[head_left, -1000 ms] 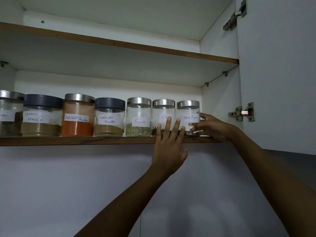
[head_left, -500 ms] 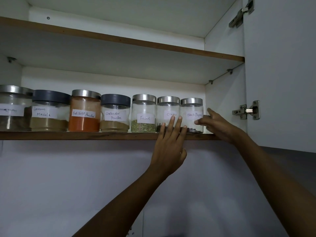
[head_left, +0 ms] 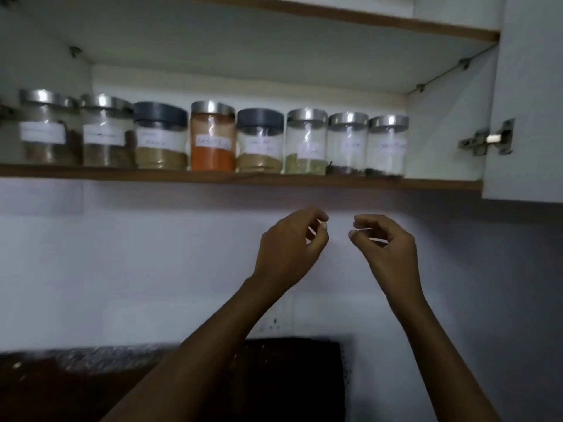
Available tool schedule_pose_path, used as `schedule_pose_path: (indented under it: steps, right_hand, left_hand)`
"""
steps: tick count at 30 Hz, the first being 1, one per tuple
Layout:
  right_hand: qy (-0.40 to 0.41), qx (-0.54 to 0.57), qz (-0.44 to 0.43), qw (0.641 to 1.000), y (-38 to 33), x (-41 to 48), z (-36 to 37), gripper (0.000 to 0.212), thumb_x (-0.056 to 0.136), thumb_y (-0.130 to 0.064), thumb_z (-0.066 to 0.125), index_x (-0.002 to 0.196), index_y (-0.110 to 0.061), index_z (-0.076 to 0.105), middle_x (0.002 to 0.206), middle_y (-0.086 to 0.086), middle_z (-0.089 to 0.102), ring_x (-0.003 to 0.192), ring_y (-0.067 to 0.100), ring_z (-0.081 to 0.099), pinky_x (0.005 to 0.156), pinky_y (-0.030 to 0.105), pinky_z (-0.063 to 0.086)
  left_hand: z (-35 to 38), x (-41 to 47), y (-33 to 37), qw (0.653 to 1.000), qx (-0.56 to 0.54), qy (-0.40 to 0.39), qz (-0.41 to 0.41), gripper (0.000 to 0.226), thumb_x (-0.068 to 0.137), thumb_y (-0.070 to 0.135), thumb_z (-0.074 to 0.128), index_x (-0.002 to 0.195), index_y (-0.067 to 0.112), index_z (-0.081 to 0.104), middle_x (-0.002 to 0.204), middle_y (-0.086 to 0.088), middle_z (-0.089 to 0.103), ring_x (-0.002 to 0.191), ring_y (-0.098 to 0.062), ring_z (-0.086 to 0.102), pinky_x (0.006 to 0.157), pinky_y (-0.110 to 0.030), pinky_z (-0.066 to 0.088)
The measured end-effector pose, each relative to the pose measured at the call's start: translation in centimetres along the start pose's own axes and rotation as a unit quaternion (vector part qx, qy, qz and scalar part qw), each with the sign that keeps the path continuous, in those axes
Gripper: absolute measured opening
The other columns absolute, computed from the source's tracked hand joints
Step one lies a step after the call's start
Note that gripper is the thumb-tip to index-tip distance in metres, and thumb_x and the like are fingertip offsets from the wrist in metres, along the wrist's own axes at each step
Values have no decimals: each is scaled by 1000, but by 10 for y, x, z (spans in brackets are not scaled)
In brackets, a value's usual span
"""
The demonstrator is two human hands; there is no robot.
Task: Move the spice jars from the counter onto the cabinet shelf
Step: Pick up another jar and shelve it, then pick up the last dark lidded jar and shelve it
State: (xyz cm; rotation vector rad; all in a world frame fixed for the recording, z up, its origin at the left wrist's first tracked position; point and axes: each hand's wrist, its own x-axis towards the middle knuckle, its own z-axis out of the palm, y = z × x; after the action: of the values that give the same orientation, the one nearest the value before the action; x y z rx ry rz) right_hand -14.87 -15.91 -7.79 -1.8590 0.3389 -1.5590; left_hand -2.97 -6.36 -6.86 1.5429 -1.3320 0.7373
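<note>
1. Eight spice jars stand upright in one row along the front of the cabinet shelf (head_left: 243, 179), each close beside the next.
2. From the left: two jars with silver lids and brownish contents, the first jar (head_left: 45, 129) and the second jar (head_left: 106, 132); then a dark-lidded jar (head_left: 161, 137) with tan powder.
3. The red-powder jar (head_left: 213, 138) has a silver lid and is the fullest of the row.
4. Beside it stands another dark-lidded jar (head_left: 259, 143) with tan powder, then a jar with green flakes (head_left: 306, 144).
5. The last two jars, one (head_left: 347, 146) and the end jar (head_left: 387, 147), have silver lids and only a little dark spice at the bottom.
6. Each jar carries a white label; the writing is too blurred to read.
7. The left hand (head_left: 289, 251) hangs below the shelf, in front of the white wall (head_left: 122, 263), fingers loosely curled and holding nothing.
8. The right hand (head_left: 385, 248) is just beside it, apart from it, likewise loosely curled and empty.
9. Neither hand touches a jar or the shelf.
10. The cabinet door (head_left: 530, 102) stands open at the right, with a metal hinge (head_left: 487, 141) showing.
11. At the bottom lies a speckled counter (head_left: 91, 359), with a dark object (head_left: 292, 376) on it behind the forearms; I cannot tell what it is.
</note>
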Motion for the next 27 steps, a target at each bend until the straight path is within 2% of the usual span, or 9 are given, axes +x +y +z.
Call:
schedule_pose_path:
  steps: [4, 8, 11, 13, 18, 20, 23, 27]
  right_hand:
    - [-62, 20, 63, 996, -10, -69, 45, 15, 85, -11, 65, 99, -17, 66, 98, -7, 64, 86, -1, 57, 68, 7, 43]
    - [-118, 53, 124, 984, -17, -135, 95, 15, 85, -10, 65, 98, -17, 66, 96, -9, 65, 89, 0, 59, 64, 4, 42]
    - [-184, 71, 175, 964, -21, -190, 141, 17, 83, -8, 65, 98, -16, 67, 95, -10, 66, 87, 0, 61, 68, 6, 45]
    - [-220, 86, 196, 952, -20, -221, 168, 18, 81, -4, 67, 97, -13, 67, 94, -4, 68, 87, 3, 62, 73, 8, 48]
    - [-323, 78, 245, 911, -13, -304, 244, 19, 81, -3, 67, 100, -7, 68, 95, 0, 68, 88, 8, 62, 72, 10, 48]
    - [-368, 61, 257, 892, -8, -335, 275, 24, 81, -4, 66, 105, -9, 67, 100, -1, 65, 93, 9, 60, 73, 10, 46]
    - [-418, 24, 252, 873, 4, -375, 315, 33, 80, -2, 65, 112, -11, 63, 107, -5, 58, 101, 6, 53, 78, 8, 40]
    - [-449, -15, 251, 857, 29, -413, 357, 41, 76, 2, 66, 116, -7, 61, 121, 8, 59, 112, 19, 54, 92, 24, 43]
  left_hand:
    - [-43, -64, -31, 994, -36, -40, -90, 14, 92, 27, 54, 101, 22, 65, 92, 11, 69, 79, -4, 63, 75, -32, 55]
    - [-93, -136, -74, 982, -39, -64, -172, 13, 91, 27, 55, 98, 23, 66, 94, 12, 69, 85, -4, 63, 80, -32, 54]
    - [-139, -197, -115, 969, -28, -94, -228, 14, 91, 25, 56, 99, 22, 67, 94, 9, 70, 87, -4, 64, 81, -33, 55]
    - [-165, -233, -137, 962, -13, -117, -247, 14, 91, 25, 56, 98, 22, 68, 93, 6, 71, 84, -7, 65, 78, -37, 55]
    - [-211, -319, -193, 936, 3, -141, -324, 12, 90, 21, 57, 93, 24, 68, 90, 6, 70, 80, -17, 65, 75, -45, 53]
    - [-224, -346, -216, 919, 17, -151, -363, 12, 91, 16, 58, 94, 23, 68, 92, 7, 69, 84, -12, 65, 79, -41, 53]
    - [-243, -382, -248, 891, 30, -159, -425, 14, 91, 12, 57, 99, 18, 67, 98, 7, 65, 93, -9, 61, 84, -28, 51]
    - [-257, -424, -288, 861, 80, -196, -463, 21, 88, 15, 62, 109, 15, 64, 112, -2, 61, 103, -11, 54, 85, -21, 40]
